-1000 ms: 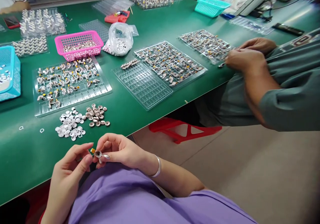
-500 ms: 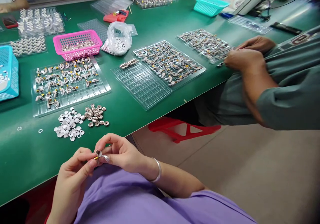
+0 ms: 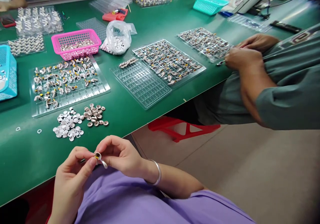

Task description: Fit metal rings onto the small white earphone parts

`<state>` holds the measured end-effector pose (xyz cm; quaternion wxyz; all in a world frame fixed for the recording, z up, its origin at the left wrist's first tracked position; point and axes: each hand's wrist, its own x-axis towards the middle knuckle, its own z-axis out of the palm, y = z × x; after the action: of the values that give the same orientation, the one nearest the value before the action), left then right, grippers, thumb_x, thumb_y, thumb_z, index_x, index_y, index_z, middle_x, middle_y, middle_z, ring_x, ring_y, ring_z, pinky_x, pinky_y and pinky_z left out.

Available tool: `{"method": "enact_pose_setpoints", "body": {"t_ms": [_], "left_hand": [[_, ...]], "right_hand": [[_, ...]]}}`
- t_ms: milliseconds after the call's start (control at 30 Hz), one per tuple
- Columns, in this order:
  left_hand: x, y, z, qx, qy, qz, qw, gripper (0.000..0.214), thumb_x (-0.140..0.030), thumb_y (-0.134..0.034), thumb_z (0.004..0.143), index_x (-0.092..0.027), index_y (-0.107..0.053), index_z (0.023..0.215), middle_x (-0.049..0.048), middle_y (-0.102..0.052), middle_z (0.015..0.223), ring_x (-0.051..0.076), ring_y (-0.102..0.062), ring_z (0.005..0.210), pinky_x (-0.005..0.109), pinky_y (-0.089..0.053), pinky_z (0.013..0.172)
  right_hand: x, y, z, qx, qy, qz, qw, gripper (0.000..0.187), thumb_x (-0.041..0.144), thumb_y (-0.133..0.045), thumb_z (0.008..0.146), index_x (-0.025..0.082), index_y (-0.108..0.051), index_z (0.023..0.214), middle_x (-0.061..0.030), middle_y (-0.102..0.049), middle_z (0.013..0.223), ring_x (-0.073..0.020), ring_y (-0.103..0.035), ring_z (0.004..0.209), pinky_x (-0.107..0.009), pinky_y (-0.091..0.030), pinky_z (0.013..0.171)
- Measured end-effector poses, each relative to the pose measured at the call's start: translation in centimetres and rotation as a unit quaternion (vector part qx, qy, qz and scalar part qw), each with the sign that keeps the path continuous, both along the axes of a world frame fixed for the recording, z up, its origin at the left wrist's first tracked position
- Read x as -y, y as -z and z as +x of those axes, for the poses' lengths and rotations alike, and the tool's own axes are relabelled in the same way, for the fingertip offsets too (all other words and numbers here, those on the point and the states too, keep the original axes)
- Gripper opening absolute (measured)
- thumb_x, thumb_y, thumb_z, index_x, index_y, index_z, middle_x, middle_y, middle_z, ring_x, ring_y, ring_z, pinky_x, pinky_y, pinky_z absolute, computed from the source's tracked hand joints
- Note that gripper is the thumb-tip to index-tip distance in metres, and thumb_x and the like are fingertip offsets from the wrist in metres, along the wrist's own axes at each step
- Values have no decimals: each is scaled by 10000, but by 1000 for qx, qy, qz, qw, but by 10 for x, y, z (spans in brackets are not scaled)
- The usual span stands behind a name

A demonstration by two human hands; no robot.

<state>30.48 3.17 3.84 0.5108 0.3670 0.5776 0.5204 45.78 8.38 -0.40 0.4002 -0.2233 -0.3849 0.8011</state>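
Just over my lap, both hands pinch one small white earbud shell [image 3: 103, 164], which has a round open cup, a curved stem and a yellow bit at the cup. My left hand [image 3: 73, 175] grips the cup side between thumb and forefinger. From the other side, my right hand [image 3: 122, 155] closes its fingertips on the same shell, the stem hanging below them. On the table just beyond lie a pile of white round caps [image 3: 67, 125] and a pile of beige round caps [image 3: 94, 114]. Behind these, a clear tray [image 3: 96, 90] carries rows of similar curved pieces with yellow bits.
A pink basket [image 3: 55, 46] of small parts stands behind the tray, beside a plastic bag [image 3: 118, 37]. Blue basket [image 3: 12, 80] at left. More clear trays [image 3: 143, 87] lie mid-table. To the right, a co-worker's hands [image 3: 246, 54] work near another tray; a red stool [image 3: 180, 134] stands below.
The earbud shell has turned a little in my fingers, so its open cup faces me more and its stem points lower. The view has shifted slightly.
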Motion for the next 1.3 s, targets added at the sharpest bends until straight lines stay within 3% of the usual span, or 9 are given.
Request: {"method": "enact_pose_setpoints", "body": {"t_ms": [533,667,767,933,1033,1100,1167,1300], "left_hand": [[-4,4,-10,-3,60,-35,998,132,-339,-813,790,-240,-744,843,-23,-648,752,96,-569,662,152,-493,628],[-3,10,-14,-21,86,-22,996,139,-331,-798,809,-255,-792,925,-5,-689,849,92,-595,680,169,-521,692],[0,15,-15,6,73,-32,997,156,-327,-818,789,-265,-800,930,-7,-718,820,96,-624,663,172,-539,680],[2,17,-13,41,34,-74,996,238,-348,-876,712,-236,-797,907,13,-757,753,134,-683,656,198,-580,655],[1,15,-12,30,17,-86,996,282,-357,-892,683,-213,-793,905,36,-778,788,155,-706,668,210,-596,644],[0,15,-11,29,15,-93,995,313,-371,-898,669,-207,-796,915,50,-787,799,166,-716,673,215,-603,639],[0,15,-11,34,25,-98,994,318,-379,-897,669,-209,-803,922,56,-791,794,167,-719,672,212,-604,641],[1,14,-12,35,43,-96,994,273,-374,-892,683,-219,-810,892,36,-777,756,144,-709,674,182,-591,653]], "right_hand": [[1,4,-1,-40,-2,17,999,264,306,-816,810,172,-624,932,-4,-674,805,-110,-680,702,-245,-591,682],[-1,6,0,-33,19,76,996,234,297,-790,832,185,-600,908,-5,-656,850,-109,-680,726,-246,-596,701],[-2,4,4,30,46,141,988,212,324,-762,857,181,-614,908,-11,-619,877,-111,-663,740,-257,-593,722],[-5,-6,14,153,73,283,944,268,422,-574,988,163,-633,1021,-41,-624,893,-122,-627,782,-262,-561,742],[-4,-12,18,188,95,406,889,352,449,-713,891,155,-603,1050,-45,-643,886,-135,-615,797,-258,-566,744],[-3,-15,20,211,104,456,858,287,363,-717,901,157,-594,1057,-53,-657,898,-135,-618,809,-245,-574,741],[-3,-18,21,229,101,479,841,135,237,-614,969,154,-603,1074,-70,-679,929,-131,-638,840,-234,-582,767],[-8,-21,23,226,105,507,825,162,110,-554,971,109,-647,1104,-106,-687,974,-131,-654,884,-215,-586,803]]}}
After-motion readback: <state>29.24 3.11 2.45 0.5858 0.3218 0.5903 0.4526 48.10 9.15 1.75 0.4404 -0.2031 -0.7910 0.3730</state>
